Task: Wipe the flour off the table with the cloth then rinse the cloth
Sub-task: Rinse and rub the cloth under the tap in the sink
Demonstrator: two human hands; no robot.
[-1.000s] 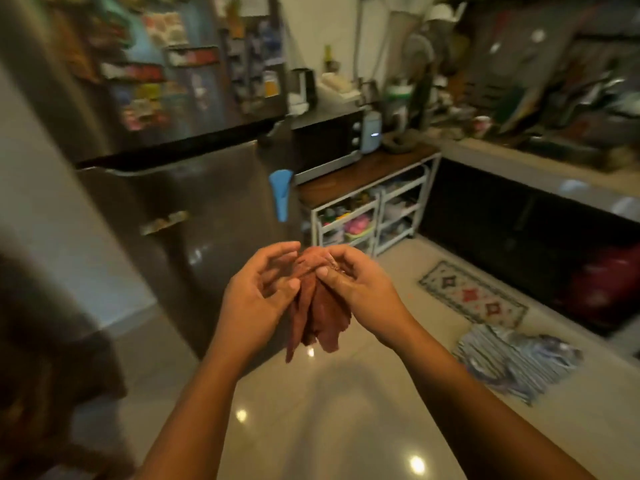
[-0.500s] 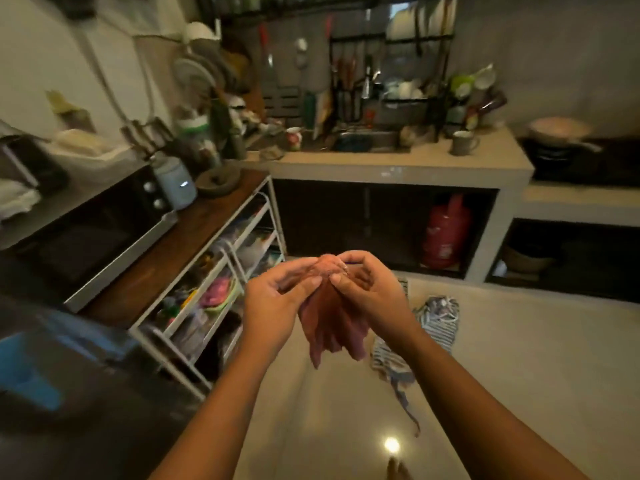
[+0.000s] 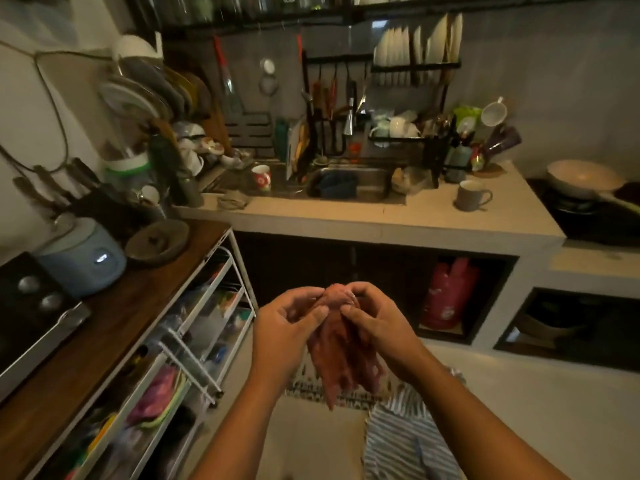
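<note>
A reddish-brown cloth (image 3: 337, 355) hangs bunched between both hands at chest height over the floor. My left hand (image 3: 285, 336) pinches its top from the left and my right hand (image 3: 377, 327) grips it from the right, fingers curled. The steel sink (image 3: 349, 183) is set in the concrete counter straight ahead, with a dark blue object in the basin and a tap (image 3: 349, 121) above it. No table with flour is in view.
A grey mug (image 3: 471, 195) and a red-and-white mug (image 3: 261, 178) stand on the counter (image 3: 398, 223). A wooden shelf unit (image 3: 114, 323) with a microwave and blue appliance runs along the left. Striped and patterned mats (image 3: 408, 441) lie on the floor. A pan (image 3: 585, 180) sits at right.
The view has swung right from the fridge to the sink counter, which is now nearer and centred. Both hands still hold the cloth in front of me.
</note>
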